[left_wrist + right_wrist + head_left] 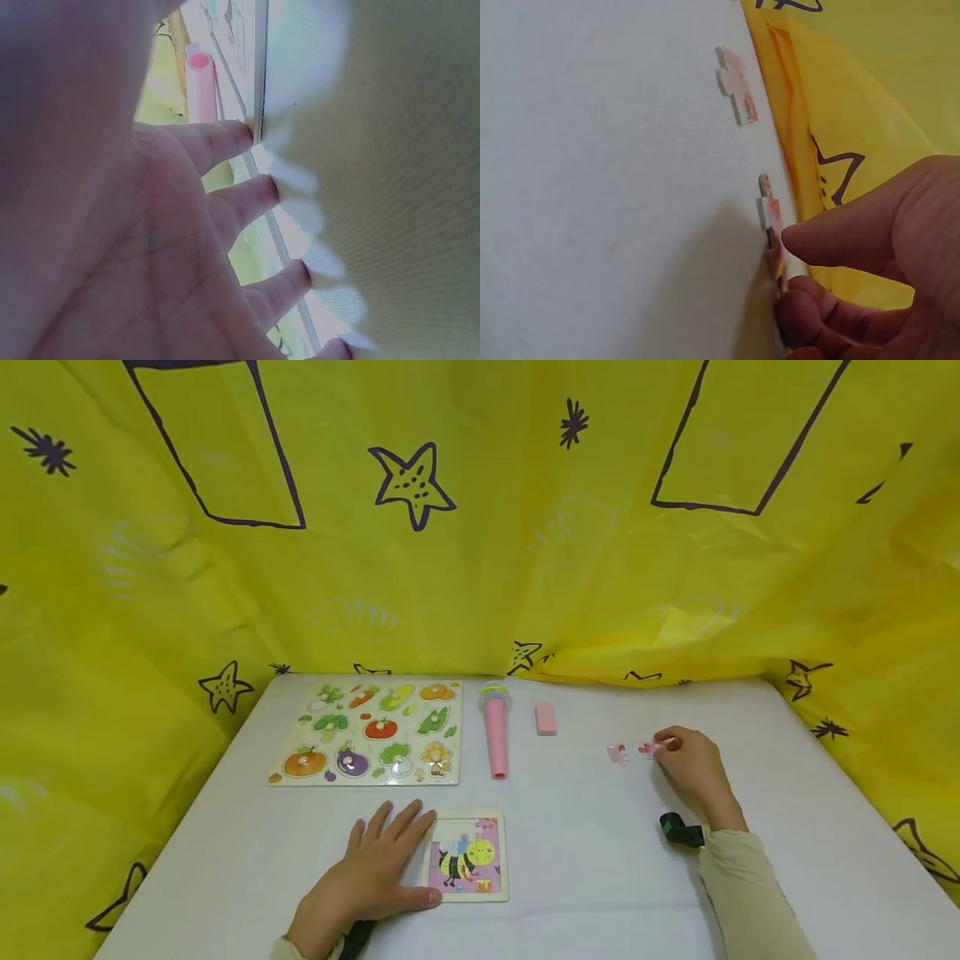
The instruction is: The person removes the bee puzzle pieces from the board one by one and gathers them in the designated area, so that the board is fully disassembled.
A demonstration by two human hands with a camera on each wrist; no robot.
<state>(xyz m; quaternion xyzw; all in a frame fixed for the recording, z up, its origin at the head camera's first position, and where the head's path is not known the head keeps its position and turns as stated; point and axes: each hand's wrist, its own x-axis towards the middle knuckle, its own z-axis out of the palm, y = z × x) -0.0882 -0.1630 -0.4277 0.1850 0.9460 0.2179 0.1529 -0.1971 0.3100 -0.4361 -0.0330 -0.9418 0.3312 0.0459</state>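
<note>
- The left hand (378,872) lies at the left side of a bee jigsaw puzzle (468,864), its fingers spread; the thumb touches the lower left part of the pale frame (504,860).
- This puzzle sits on the white worktop (585,877), near the person, with a blank gap at its upper left.
- The right hand (692,767) is at the worktop's right side, over a pink jigsaw piece (647,749); thumb and forefinger bend towards it, their tips at its edge, but I cannot tell whether they pinch it.
- A second pink piece (617,753) lies flat just left of that one, clear of the fingers.
- Behind the bee puzzle, to the left, lies a vegetable peg puzzle board (420,742).
- Just right of that board is a pink toy microphone (497,735), then a pink rectangular block (546,718).
- Yellow sheeting (480,577) with dark starfish outlines hangs behind the worktop.
</note>
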